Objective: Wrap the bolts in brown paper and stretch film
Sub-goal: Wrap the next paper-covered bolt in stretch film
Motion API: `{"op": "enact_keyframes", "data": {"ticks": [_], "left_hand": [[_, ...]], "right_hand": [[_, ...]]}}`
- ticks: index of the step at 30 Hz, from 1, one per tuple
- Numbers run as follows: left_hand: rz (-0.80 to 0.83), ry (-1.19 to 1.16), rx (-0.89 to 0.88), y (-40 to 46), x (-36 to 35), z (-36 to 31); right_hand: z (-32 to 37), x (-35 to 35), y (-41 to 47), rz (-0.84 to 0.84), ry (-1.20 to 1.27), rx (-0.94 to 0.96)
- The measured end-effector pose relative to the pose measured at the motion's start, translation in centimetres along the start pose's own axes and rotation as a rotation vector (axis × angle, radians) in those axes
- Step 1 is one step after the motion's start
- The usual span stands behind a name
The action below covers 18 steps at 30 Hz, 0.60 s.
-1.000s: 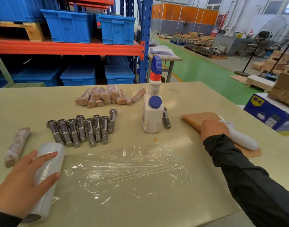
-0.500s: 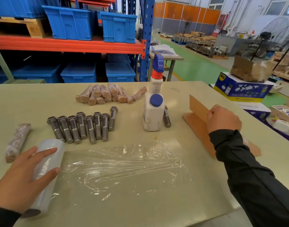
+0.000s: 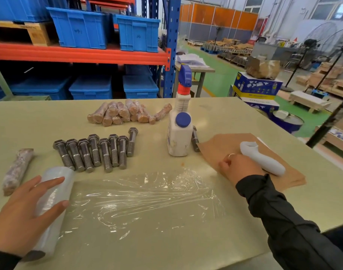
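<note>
Resting flat, the left hand (image 3: 25, 215) lies on the roll of stretch film (image 3: 52, 203) at the near left of the tabletop (image 3: 234, 112), its fingers straight and spread over the roll, so the grip is apart and only presses. A sheet of film (image 3: 147, 199) runs from the roll to the right, lying crinkled and flat on the tabletop in front of the person. The right hand (image 3: 239, 167) sits on the near edge of the brown paper (image 3: 223, 145) at the right, fingers curled down onto the sheet; whether they pinch it or merely press it cannot be told. A white tool (image 3: 262, 158) with a curved head lies on the paper just beside that hand, touching its far side.

Eight bare bolts (image 3: 96, 151) lie side by side in a row at the middle left, heads far, threads near, just beyond the film. One more bolt (image 3: 195, 139) lies behind the white spray bottle (image 3: 179, 129), which stands upright at the middle with a blue and red trigger head. A heap of wrapped bolts (image 3: 125, 114) lies farther back. One wrapped bolt (image 3: 16, 170) lies alone at the far left of the near side, beside the left hand.

Blue crates (image 3: 81, 28) stand on the orange shelf (image 3: 79, 54) beyond the tabletop.
</note>
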State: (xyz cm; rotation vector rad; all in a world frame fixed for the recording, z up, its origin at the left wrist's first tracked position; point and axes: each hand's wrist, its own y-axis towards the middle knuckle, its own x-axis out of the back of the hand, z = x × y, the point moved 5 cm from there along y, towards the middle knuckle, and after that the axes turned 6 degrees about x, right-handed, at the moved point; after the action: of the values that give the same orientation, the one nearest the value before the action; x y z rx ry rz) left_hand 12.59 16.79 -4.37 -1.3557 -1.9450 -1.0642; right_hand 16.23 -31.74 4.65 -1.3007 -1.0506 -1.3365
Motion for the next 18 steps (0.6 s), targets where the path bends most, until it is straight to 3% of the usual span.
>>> {"op": "enact_keyframes", "data": {"ticks": [3,7,12,18], "left_hand": [[0.017,-0.027,0.001,0.2,-0.1,0.4],[0.027,-0.024,0.026,0.3,-0.4,1.5],[0.074,-0.047,0.071,0.6,-1.0,2.7],[0.077,-0.117,0.086,0.2,0.1,0.5]], "right_hand": [[-1.5,0.6,-0.3,-0.271,0.085,-0.031],[-4.2,0.4,-0.7,-0.346,-0.022,-0.157],[-7.7,1.4,1.5,-0.126,0.196,-0.265],[-5.6,2.3,6.2,0.053,0.287,-0.293]]}}
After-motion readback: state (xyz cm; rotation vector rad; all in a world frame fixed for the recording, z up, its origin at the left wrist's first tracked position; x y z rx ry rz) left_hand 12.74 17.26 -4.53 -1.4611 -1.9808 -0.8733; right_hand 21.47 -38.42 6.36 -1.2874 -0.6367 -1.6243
